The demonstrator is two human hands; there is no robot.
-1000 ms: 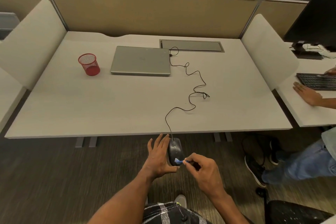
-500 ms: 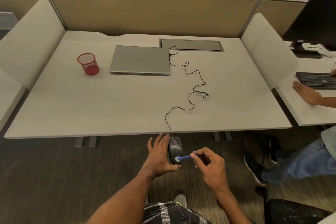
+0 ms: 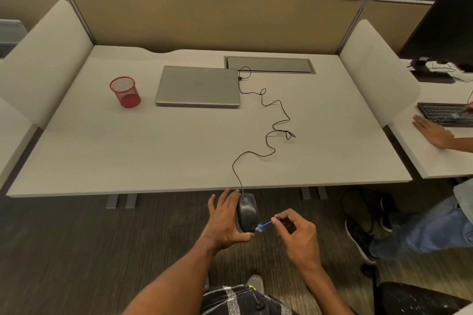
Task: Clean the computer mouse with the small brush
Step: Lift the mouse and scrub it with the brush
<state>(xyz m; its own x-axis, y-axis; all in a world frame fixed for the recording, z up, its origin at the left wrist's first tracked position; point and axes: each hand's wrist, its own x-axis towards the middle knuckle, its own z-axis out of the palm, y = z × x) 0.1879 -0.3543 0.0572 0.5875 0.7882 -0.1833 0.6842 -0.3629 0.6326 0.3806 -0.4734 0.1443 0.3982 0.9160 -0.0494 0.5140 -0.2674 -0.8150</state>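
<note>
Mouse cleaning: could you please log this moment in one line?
left hand: holds mouse off desk | right hand: holds brush | brush head: at mouse's rear edge

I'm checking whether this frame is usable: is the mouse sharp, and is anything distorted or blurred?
Head view: the mouse and small brush are reasonably sharp; the wide lens bows the desk edges and partition; the carpet toward the lower corners is smeared; lighting is even, with soft shadows and no glare.
</note>
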